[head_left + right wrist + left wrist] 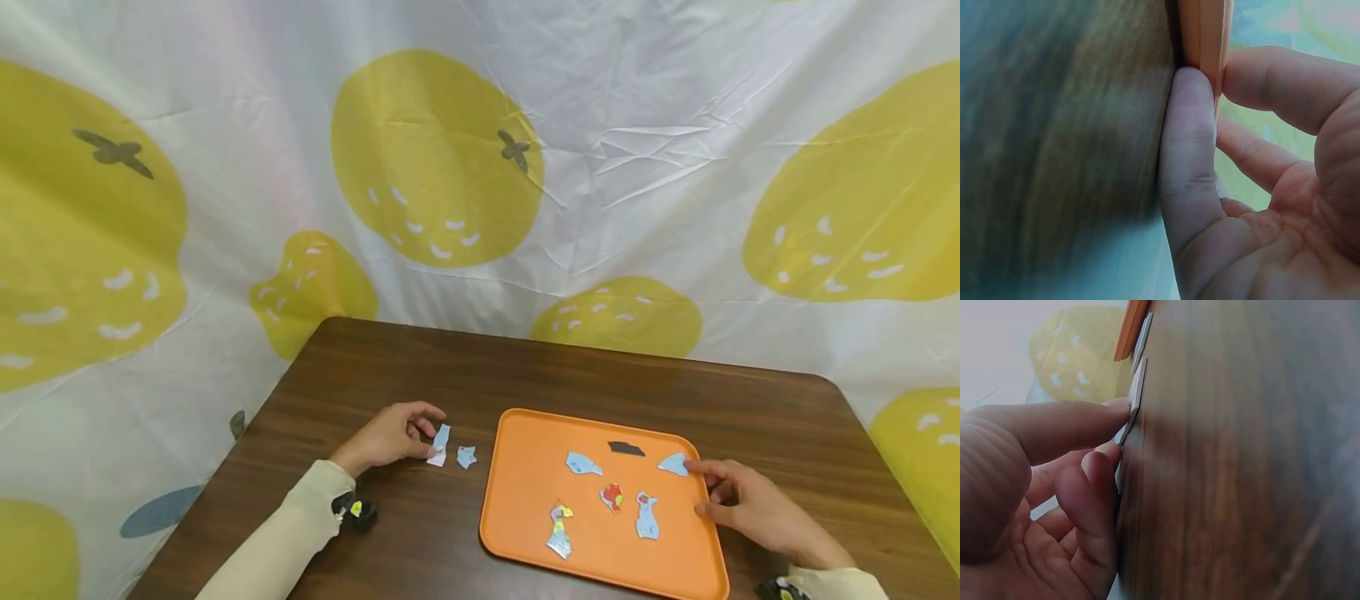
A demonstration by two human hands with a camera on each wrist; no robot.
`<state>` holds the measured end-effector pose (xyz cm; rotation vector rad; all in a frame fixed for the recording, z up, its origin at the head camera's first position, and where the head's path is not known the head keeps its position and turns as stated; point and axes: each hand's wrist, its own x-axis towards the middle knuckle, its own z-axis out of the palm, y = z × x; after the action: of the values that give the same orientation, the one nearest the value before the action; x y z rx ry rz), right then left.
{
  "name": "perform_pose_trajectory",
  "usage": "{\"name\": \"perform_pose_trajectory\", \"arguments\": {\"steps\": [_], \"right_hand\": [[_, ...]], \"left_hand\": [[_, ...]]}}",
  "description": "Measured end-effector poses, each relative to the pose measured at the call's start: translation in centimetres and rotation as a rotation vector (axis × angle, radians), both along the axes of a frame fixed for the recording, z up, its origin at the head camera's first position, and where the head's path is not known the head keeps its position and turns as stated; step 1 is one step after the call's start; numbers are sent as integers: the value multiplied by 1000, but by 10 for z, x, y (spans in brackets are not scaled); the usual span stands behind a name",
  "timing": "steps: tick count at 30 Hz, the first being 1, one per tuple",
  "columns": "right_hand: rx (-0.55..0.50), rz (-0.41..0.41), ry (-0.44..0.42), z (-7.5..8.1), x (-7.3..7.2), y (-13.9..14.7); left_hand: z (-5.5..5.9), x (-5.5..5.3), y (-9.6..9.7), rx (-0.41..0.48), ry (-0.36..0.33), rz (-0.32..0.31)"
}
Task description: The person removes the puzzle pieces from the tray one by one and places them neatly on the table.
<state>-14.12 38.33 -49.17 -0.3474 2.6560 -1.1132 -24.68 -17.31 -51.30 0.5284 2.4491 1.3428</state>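
Observation:
On the left of the table, my left hand (397,433) pinches a narrow, jagged flat piece (441,446), light blue with a pale pinkish lower end. In the left wrist view the thumb lies at the edge of this thin piece (1138,387), close over the wood. A smaller light-blue piece (466,456) lies just right of it. My right hand (750,504) grips the right rim of the orange tray (525,483), with fingers on either side of the rim in the right wrist view. Its index fingertip is right at a light-blue triangular piece (672,464).
Inside the tray lie a dark piece (626,448), a light-blue one (583,463), a red one (611,497), a blue one with a red spot (647,517) and a multicoloured one (558,530). A fruit-printed curtain (450,292) hangs behind the wooden table (420,358).

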Motion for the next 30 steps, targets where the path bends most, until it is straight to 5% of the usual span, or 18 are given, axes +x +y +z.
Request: {"name": "perform_pose_trajectory", "arguments": {"steps": [16, 30], "right_hand": [[1, 2, -17, -1, -1, -1], [20, -2, -13, 1, -2, -2]], "left_hand": [[3, 7, 3, -8, -13, 27], [32, 17, 34, 151, -36, -46]]}}
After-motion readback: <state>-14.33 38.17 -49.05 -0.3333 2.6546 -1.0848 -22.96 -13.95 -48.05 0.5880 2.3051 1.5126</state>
